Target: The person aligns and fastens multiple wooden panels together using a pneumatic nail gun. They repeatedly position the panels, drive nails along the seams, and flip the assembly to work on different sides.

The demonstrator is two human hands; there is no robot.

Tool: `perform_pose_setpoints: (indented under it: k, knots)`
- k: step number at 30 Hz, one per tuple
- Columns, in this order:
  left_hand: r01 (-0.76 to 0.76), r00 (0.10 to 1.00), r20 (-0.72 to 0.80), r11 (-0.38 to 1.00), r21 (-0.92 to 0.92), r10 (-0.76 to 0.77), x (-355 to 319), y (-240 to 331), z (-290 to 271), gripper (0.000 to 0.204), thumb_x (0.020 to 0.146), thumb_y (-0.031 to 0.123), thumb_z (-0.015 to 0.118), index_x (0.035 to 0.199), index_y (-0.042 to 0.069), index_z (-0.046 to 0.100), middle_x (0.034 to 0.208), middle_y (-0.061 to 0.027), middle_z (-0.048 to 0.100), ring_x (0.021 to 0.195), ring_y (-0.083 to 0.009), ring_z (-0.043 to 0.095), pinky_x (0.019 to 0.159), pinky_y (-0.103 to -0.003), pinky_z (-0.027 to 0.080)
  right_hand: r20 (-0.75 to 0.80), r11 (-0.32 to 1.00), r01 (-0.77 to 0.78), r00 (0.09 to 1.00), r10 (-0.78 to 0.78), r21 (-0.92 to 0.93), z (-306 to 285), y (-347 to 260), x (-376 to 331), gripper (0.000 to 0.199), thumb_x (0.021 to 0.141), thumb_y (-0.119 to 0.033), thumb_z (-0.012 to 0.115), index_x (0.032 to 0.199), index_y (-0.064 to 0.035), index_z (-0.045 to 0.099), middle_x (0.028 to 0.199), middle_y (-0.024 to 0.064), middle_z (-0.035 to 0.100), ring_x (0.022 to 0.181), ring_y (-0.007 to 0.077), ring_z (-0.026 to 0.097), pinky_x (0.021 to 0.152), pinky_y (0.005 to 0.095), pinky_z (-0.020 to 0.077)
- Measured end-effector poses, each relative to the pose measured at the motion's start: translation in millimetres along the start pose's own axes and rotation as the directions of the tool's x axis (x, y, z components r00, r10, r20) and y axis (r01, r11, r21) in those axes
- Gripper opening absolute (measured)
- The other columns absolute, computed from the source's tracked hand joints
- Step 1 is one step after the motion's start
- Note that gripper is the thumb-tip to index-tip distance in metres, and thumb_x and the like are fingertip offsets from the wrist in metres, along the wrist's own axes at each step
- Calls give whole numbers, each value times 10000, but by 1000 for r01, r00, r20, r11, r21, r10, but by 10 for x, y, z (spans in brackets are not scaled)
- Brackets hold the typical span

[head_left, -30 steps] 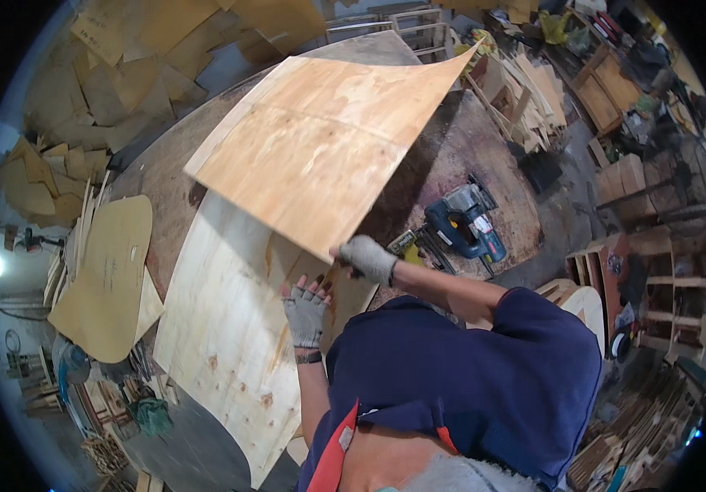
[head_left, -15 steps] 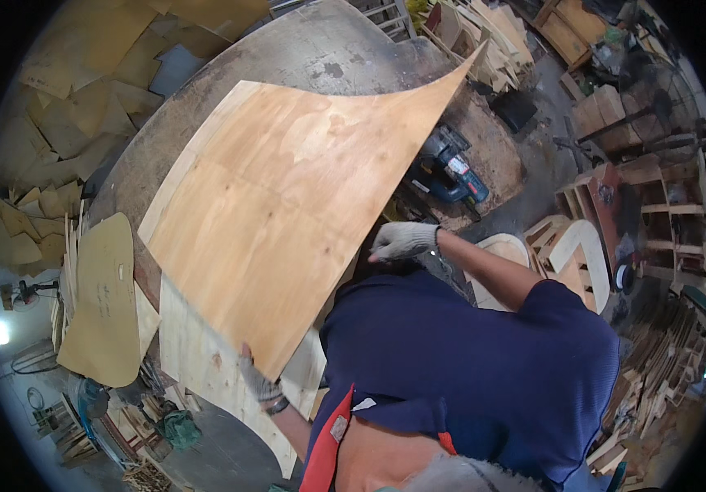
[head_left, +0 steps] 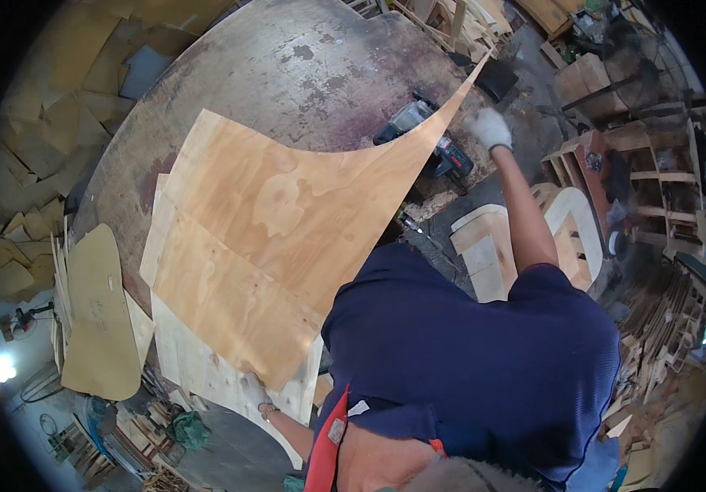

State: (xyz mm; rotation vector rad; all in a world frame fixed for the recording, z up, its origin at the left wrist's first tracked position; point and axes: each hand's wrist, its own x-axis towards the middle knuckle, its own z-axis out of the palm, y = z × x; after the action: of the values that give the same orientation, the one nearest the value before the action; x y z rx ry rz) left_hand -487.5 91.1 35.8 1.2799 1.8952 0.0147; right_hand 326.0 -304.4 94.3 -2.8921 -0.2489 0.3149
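Note:
A large curved plywood sheet (head_left: 279, 205) with a long pointed end lies across the worktable (head_left: 304, 82). Beneath it, paler plywood (head_left: 197, 348) shows along the near left edge. My left hand (head_left: 254, 391), in a light knitted glove, grips the sheet at its near corner, its fingers partly hidden. Out to the right, my right hand (head_left: 488, 129), also gloved, is raised beside the pointed end with a visible gap from it. Its fingers are blurred. A blue and black power tool (head_left: 449, 160) sits partly under the sheet's right edge.
At the left stands a rounded tan template (head_left: 99, 316). Curved wooden frames (head_left: 574, 234) rest to the right of my body. Wood scraps (head_left: 664, 361) are heaped at the right, and brown sheets (head_left: 58, 115) are stacked at the far left. A dark fan (head_left: 631, 78) stands far right.
My right hand has moved from near my body out to the far right, by the sheet's point. The sheet has shifted toward me, and my left hand has come slightly nearer with it.

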Motion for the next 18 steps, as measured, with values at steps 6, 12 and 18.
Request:
perform_pose_setpoints:
  k: [6,12,18]
  knots:
    - [-434,826,-256,856,282,503,-130,783,1028,832,945,505,637,1515,-45,384,1562,-256,402,1416,-382,432,1182,-405,335,153,306,-345,846,511,887,260,582,1445,491,927,-577,619,1043,-106,696,841,118,674,746,313,664,654,493,515]
    - [-635,648,-39,568,523,761,-679,1741,2301,793,975,451,591,1541,-37,323,1639,-250,248,1547,-362,175,1259,-452,156,302,-316,-178,863,404,932,525,678,2344,406,1013,-497,526,1111,-109,595,918,110,622,699,243,564,594,467,482]
    - [-521,600,-59,446,727,798,-939,1842,2769,702,990,411,552,1558,50,353,1663,-197,234,1552,-348,185,1241,-499,164,330,-240,-272,910,251,932,424,634,2452,384,997,-410,601,839,-60,578,605,38,492,471,174,494,471,351,413]
